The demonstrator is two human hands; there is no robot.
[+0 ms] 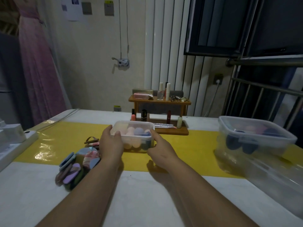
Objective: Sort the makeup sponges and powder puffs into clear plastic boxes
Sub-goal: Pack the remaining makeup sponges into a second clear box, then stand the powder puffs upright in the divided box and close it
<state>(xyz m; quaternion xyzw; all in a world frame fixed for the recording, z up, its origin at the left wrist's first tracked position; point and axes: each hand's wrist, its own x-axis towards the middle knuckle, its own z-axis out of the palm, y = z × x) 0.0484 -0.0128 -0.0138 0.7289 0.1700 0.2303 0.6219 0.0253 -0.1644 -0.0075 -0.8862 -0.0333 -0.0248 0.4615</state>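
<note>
A small clear plastic box (131, 128) with its lid on stands on the yellow strip in the middle of the table, with pink, peach, purple and blue makeup sponges inside. My left hand (110, 143) grips its left end, thumb on the lid. My right hand (159, 147) grips its right front corner, thumb on the lid's edge. A pile of flat powder puffs (78, 164) in blue, purple, pink and dark tones lies on the table left of my left forearm. A larger clear box (255, 138) at the right holds dark blue puffs and pinkish sponges.
A wooden two-level cosmetics stand (159, 112) with bottles and lipsticks stands behind the small box. Another clear container (278, 182) sits at the right edge under the larger box. White boxes (11, 136) lie at the left edge.
</note>
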